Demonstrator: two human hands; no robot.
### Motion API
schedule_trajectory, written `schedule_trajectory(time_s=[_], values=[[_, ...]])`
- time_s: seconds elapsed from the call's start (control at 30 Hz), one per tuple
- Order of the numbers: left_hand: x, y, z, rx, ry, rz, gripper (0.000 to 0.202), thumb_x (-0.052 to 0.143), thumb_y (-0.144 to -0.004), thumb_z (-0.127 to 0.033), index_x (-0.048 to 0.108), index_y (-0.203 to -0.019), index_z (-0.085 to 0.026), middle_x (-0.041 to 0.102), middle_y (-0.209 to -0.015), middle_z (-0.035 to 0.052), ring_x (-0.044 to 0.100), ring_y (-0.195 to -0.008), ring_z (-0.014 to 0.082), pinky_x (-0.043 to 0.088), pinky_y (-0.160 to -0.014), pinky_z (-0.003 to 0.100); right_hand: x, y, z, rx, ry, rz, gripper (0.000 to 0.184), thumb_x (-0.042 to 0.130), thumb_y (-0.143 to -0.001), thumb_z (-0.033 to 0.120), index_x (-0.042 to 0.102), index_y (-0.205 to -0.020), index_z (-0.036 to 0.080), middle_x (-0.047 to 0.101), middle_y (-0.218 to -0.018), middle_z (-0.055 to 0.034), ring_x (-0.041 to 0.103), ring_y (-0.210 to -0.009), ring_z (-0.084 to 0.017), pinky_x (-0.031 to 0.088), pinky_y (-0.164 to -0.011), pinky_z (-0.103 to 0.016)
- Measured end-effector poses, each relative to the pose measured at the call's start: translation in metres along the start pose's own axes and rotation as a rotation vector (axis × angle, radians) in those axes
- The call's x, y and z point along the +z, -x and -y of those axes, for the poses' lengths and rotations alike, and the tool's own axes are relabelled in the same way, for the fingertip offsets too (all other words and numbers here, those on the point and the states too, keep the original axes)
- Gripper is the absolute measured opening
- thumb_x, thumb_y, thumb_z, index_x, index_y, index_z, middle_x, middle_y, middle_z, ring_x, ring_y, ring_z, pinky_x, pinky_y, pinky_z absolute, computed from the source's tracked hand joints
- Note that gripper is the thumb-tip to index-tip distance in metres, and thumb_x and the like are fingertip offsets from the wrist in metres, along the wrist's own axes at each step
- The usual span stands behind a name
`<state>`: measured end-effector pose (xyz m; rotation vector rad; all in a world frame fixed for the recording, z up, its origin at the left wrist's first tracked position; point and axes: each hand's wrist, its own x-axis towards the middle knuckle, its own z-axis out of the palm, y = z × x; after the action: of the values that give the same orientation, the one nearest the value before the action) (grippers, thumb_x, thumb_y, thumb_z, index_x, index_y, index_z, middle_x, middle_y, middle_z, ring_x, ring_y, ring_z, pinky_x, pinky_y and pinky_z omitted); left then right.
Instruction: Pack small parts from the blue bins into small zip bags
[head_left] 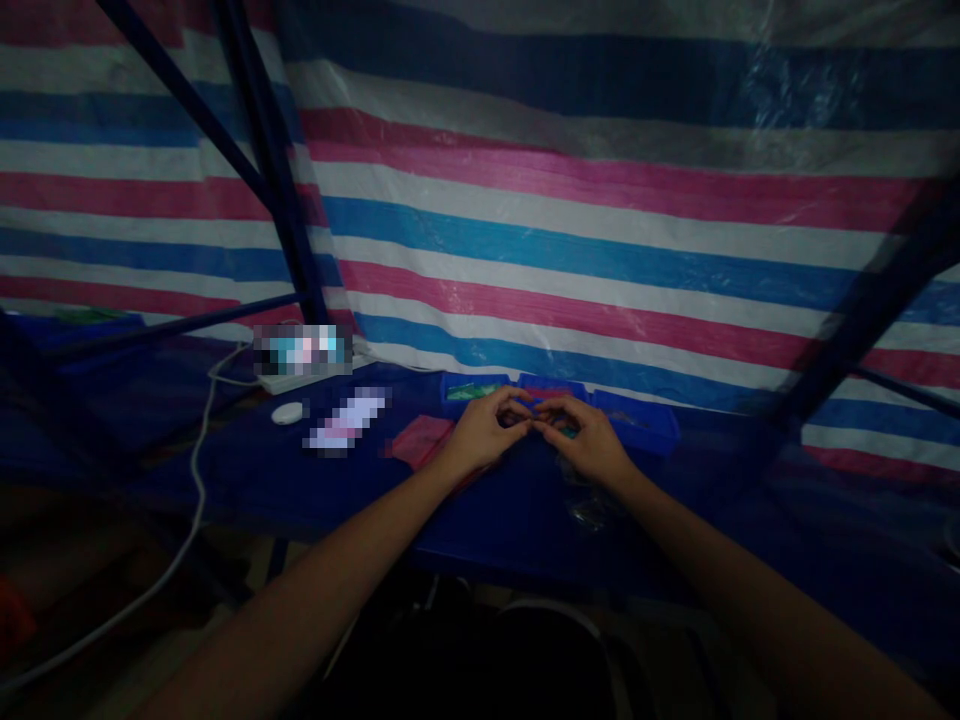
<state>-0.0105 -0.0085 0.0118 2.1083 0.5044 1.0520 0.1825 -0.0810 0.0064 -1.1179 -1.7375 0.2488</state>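
Both my arms reach forward over a dark blue table (315, 490). My left hand (487, 428) and my right hand (589, 435) meet fingertip to fingertip near the table's far side. The fingers of both are curled into a pinch around something small that I cannot make out in the dim light. A bit of teal shows under my right hand's fingers. Just behind the hands stand three small blue trays (637, 418) in a row; one holds green pieces, one red.
A pink flat piece (420, 438) lies left of my left hand. Further left are a small white round object (287, 412), a white power strip (289, 380) and its white cable (196, 470) running off the table. A striped tarpaulin (600, 200) hangs behind, with dark poles (266, 150).
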Motion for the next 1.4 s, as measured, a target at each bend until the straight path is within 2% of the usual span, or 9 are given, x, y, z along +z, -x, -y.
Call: schedule_trajectory(time_s=[0.2, 0.33, 0.43, 0.53, 0.73, 0.87, 0.93, 1.13, 1.4], values=[[0.001, 0.0, 0.006, 0.016, -0.126, -0.003, 0.052, 0.074, -0.083, -0.022, 0.056, -0.131, -0.02, 0.074, -0.109, 0.0072, 0.07, -0.096, 0.0196, 0.054, -0.088, 0.035, -0.015, -0.005, 0.001, -0.086, 0.161, 0.01, 0.017, 0.061, -0.092, 0.027, 0.072, -0.103, 0.023, 0.072, -0.097, -0.0049, 0.067, -0.082, -0.019, 0.054, -0.075, -0.033], [-0.002, 0.0, 0.008, 0.1, -0.338, 0.009, 0.028, 0.07, -0.086, -0.025, 0.067, -0.114, -0.019, 0.072, -0.107, 0.0072, 0.067, -0.097, 0.0216, 0.052, -0.09, 0.037, -0.048, -0.008, -0.006, -0.101, 0.493, -0.128, 0.019, 0.055, -0.093, 0.027, 0.07, -0.103, 0.021, 0.069, -0.095, -0.0082, 0.064, -0.092, -0.024, 0.051, -0.086, -0.038], [-0.004, 0.001, 0.007, 0.153, -0.449, 0.066, 0.016, 0.065, -0.09, -0.024, 0.071, -0.104, -0.02, 0.071, -0.104, 0.0071, 0.066, -0.099, 0.0228, 0.051, -0.092, 0.038, -0.077, -0.005, -0.019, 0.017, 0.772, -0.217, 0.023, 0.051, -0.094, 0.025, 0.07, -0.103, 0.018, 0.07, -0.102, -0.0139, 0.06, -0.107, -0.031, 0.045, -0.098, -0.046], [-0.006, 0.002, 0.007, 0.166, -0.491, 0.126, 0.015, 0.064, -0.09, -0.022, 0.071, -0.103, -0.02, 0.071, -0.104, 0.0071, 0.065, -0.1, 0.0231, 0.05, -0.094, 0.038, -0.099, -0.005, -0.03, 0.123, 0.899, -0.024, 0.023, 0.056, -0.091, 0.03, 0.073, -0.096, 0.016, 0.072, -0.097, -0.015, 0.062, -0.101, -0.033, 0.044, -0.096, -0.05], [-0.007, 0.002, 0.007, 0.169, -0.511, 0.152, 0.015, 0.063, -0.09, -0.022, 0.071, -0.102, -0.019, 0.071, -0.104, 0.0076, 0.065, -0.101, 0.0231, 0.049, -0.095, 0.038, -0.12, 0.008, -0.003, 0.225, 0.714, 0.175, 0.046, 0.062, -0.091, 0.05, 0.069, -0.124, 0.02, 0.074, -0.111, -0.0129, 0.069, -0.097, -0.028, 0.052, -0.087, -0.04], [-0.008, 0.001, 0.006, 0.183, -0.517, 0.16, 0.015, 0.062, -0.091, -0.022, 0.071, -0.102, -0.019, 0.071, -0.103, 0.0071, 0.065, -0.1, 0.0229, 0.049, -0.095, 0.037, -0.113, 0.05, 0.021, 0.236, 0.587, 0.525, 0.089, 0.079, -0.07, 0.063, 0.051, -0.147, 0.028, 0.063, -0.139, -0.0114, 0.065, -0.117, -0.034, 0.052, -0.098, -0.045], [-0.008, 0.001, 0.005, 0.186, -0.521, 0.168, 0.015, 0.062, -0.091, -0.022, 0.071, -0.103, -0.019, 0.071, -0.103, 0.0072, 0.064, -0.101, 0.0231, 0.049, -0.095, 0.037, -0.103, 0.07, 0.028, 0.235, 0.569, 0.594, 0.099, 0.081, -0.069, 0.064, 0.041, -0.154, 0.032, 0.051, -0.151, -0.011, 0.062, -0.123, -0.036, 0.052, -0.101, -0.046], [-0.007, 0.002, 0.004, 0.191, -0.524, 0.181, 0.016, 0.062, -0.091, -0.023, 0.071, -0.103, -0.02, 0.071, -0.105, 0.0075, 0.065, -0.102, 0.0235, 0.048, -0.096, 0.037, -0.067, 0.077, 0.045, 0.209, 0.709, 0.628, 0.055, 0.055, -0.097, 0.047, 0.047, -0.15, 0.033, 0.047, -0.154, -0.0165, 0.065, -0.119, -0.036, 0.051, -0.1, -0.049], [-0.007, 0.003, 0.003, 0.177, -0.515, 0.172, 0.016, 0.061, -0.091, -0.023, 0.071, -0.102, -0.019, 0.072, -0.104, 0.0076, 0.065, -0.101, 0.0232, 0.049, -0.094, 0.036, -0.011, 0.037, 0.057, 0.093, 0.937, 0.572, 0.039, 0.049, -0.1, 0.041, 0.06, -0.134, 0.027, 0.069, -0.12, -0.018, 0.073, -0.084, -0.031, 0.055, -0.074, -0.042]])
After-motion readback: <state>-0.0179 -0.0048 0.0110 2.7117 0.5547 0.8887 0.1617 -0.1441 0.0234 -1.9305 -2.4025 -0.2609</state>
